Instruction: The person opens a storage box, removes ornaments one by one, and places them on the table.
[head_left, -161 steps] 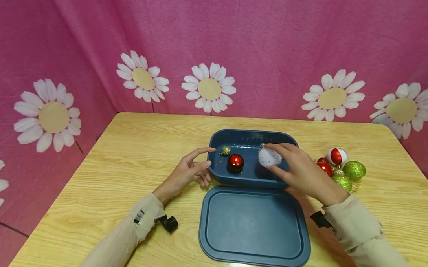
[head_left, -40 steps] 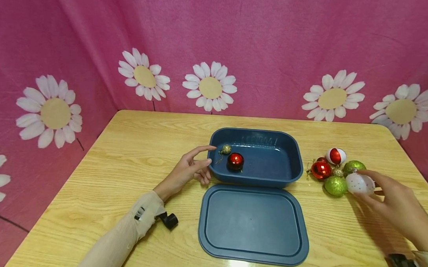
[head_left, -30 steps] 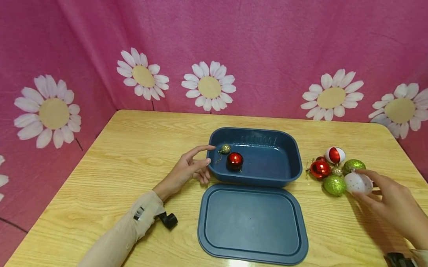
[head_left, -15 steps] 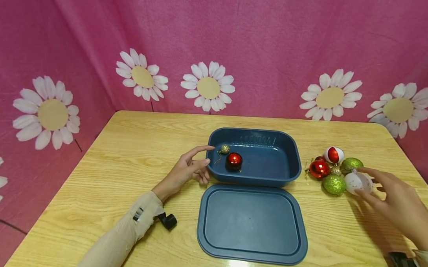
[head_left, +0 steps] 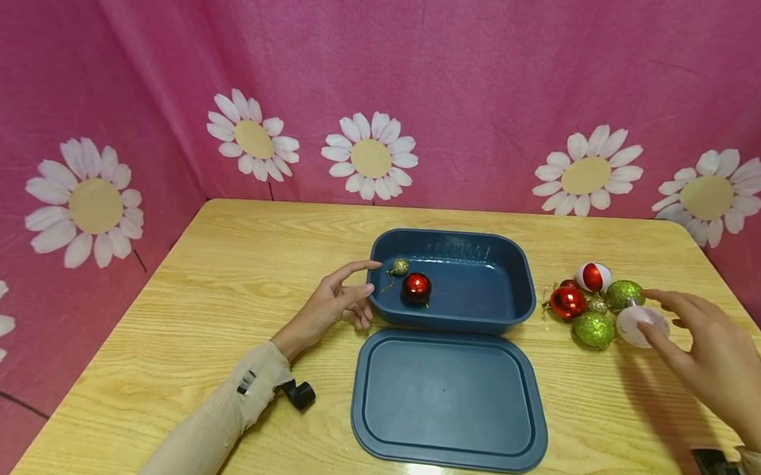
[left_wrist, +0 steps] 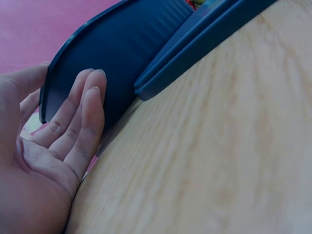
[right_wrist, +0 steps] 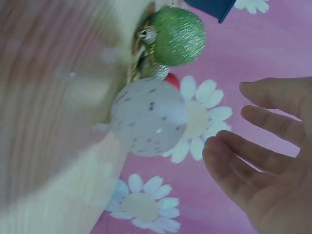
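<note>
A white speckled bauble (head_left: 635, 326) sits on the table beside two glittery green baubles (head_left: 594, 331), on the right. My right hand (head_left: 707, 347) is just to its right; in the right wrist view the fingers are spread and apart from the white bauble (right_wrist: 150, 117). My left hand (head_left: 328, 302) rests at the left end of a dark blue box (head_left: 523, 298), index fingertip and thumb at the rim. In the left wrist view its other fingers (left_wrist: 90, 114) lie by the outer wall. Inside the box are a red bauble (head_left: 416, 288) and a small gold bauble (head_left: 400, 267).
A blue lid (head_left: 450, 401) lies flat in front of the box. The right-hand group also has a shiny red bauble (head_left: 567, 302), a red-and-white bauble (head_left: 593, 278), a small dark red one and a small gold one. A pink flowered cloth (head_left: 473, 94) hangs behind the table.
My right hand has carried the white bauble out of the box to the group on the right, let it go and drawn slightly back. My left hand has stayed at the box.
</note>
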Demonstrator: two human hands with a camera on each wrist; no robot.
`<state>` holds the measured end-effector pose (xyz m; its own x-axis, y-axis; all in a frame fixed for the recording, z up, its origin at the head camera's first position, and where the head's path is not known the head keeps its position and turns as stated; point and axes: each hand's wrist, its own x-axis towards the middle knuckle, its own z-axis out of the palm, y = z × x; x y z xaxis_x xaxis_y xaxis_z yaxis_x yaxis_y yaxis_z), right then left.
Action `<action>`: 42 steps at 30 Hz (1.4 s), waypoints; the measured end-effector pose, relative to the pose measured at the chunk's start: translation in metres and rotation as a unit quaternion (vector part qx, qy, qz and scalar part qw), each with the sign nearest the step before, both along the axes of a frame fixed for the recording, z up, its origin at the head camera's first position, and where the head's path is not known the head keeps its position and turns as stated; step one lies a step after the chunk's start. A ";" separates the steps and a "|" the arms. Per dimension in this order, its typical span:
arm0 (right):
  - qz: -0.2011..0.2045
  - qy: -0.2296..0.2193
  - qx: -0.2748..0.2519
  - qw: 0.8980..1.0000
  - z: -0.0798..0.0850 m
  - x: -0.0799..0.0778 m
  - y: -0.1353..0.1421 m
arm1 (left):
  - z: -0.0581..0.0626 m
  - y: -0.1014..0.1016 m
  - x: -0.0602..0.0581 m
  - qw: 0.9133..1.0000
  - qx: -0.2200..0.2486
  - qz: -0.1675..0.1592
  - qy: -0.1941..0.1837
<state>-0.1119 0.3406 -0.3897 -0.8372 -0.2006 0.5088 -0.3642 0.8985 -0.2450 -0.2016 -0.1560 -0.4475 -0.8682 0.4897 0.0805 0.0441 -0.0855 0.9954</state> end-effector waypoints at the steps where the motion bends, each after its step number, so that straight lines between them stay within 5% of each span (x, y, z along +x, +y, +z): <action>1: 0.000 0.001 -0.003 1.000 0.002 0.001 -0.003 | 0.000 0.000 0.000 1.000 0.001 0.000 0.000; 13: 0.043 -0.035 0.014 0.998 0.022 -0.006 -0.045 | -0.001 -0.001 -0.001 1.000 0.002 -0.001 0.000; 22: 0.131 0.026 0.047 0.990 0.029 -0.022 -0.075 | -0.004 -0.001 -0.002 1.000 0.001 0.000 0.002; 42: 0.161 -0.013 0.050 0.986 0.033 -0.049 -0.134 | -0.003 -0.002 -0.003 1.000 0.002 -0.004 0.004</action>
